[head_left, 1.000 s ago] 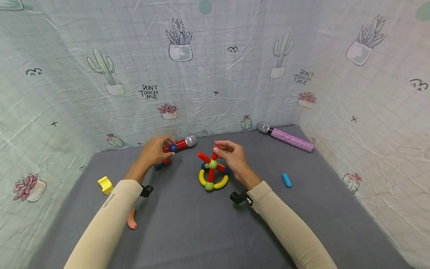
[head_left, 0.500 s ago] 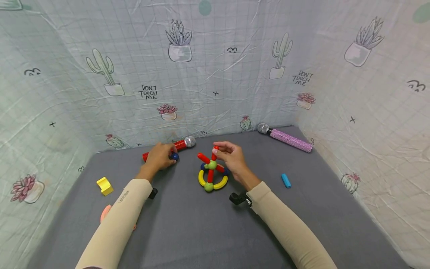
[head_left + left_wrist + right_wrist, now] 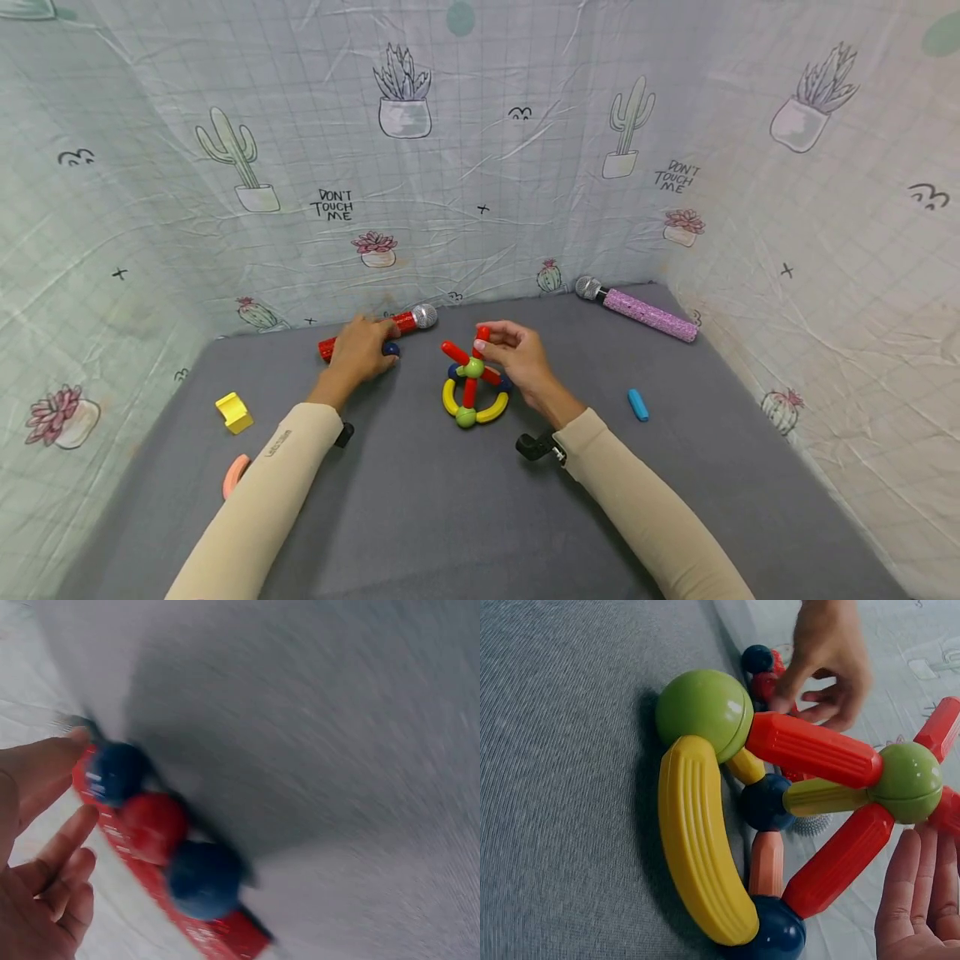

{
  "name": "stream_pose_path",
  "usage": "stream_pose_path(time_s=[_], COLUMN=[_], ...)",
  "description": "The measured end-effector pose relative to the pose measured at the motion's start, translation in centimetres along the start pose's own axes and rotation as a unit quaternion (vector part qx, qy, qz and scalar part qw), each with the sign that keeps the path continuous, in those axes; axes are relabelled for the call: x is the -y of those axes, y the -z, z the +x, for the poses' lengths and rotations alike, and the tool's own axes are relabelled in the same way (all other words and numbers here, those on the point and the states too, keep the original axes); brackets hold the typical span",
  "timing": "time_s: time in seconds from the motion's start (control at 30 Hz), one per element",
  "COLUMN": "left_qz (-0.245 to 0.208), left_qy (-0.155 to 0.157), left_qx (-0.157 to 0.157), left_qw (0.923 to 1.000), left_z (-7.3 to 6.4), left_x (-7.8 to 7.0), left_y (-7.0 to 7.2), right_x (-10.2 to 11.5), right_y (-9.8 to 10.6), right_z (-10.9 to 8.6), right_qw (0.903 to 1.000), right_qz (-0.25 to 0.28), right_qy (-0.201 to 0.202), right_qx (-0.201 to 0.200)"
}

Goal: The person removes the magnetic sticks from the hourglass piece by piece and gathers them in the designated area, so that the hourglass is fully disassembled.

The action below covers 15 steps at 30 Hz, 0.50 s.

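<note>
My left hand is at a row of magnetic balls on the table, its thumb and index finger beside the end blue ball. A red ball and another blue ball continue the row. In the left wrist view the fingers are spread, not closed round a ball. My right hand pinches an upper red magnetic stick between thumb and fingers. This stick tops a frame with an upper green ball, a lower green ball and curved yellow sticks at the base.
A red microphone lies just behind the left hand. Near the right back edge lies a pink glittery microphone. A short blue stick is at right. At left are a yellow block and a curved orange piece, partly behind the sleeve.
My left hand has lowered the blue ball to the table beside the other balls, moving slightly right and nearer; its fingers now spread. My right hand has stayed on the red stick.
</note>
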State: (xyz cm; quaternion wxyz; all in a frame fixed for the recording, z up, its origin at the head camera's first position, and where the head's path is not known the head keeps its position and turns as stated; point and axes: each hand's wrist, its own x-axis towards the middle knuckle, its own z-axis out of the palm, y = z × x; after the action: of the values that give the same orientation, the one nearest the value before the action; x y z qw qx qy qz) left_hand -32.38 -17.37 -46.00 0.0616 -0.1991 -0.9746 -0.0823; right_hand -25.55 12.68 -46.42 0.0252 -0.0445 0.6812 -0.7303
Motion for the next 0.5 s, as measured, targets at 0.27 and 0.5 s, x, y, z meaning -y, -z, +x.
stream_pose_path(time_s=[0.27, 0.5], left_qz=[-0.160, -0.339], left_qy=[-0.009, 0.014], left_qx=[0.006, 0.019], left_qw=[0.9871, 0.9406], left_z=[-2.4, -4.2], left_x=[-4.9, -8.8], left_y=[2.8, 1.0], right_x=[0.1, 0.0], right_y=[0.2, 0.3], right_z=[-0.1, 0.0], right_qw=[0.9994, 0.9969], right_qz=[-0.022, -0.071], right_qy=[-0.007, 0.016], right_qx=[0.027, 0.028])
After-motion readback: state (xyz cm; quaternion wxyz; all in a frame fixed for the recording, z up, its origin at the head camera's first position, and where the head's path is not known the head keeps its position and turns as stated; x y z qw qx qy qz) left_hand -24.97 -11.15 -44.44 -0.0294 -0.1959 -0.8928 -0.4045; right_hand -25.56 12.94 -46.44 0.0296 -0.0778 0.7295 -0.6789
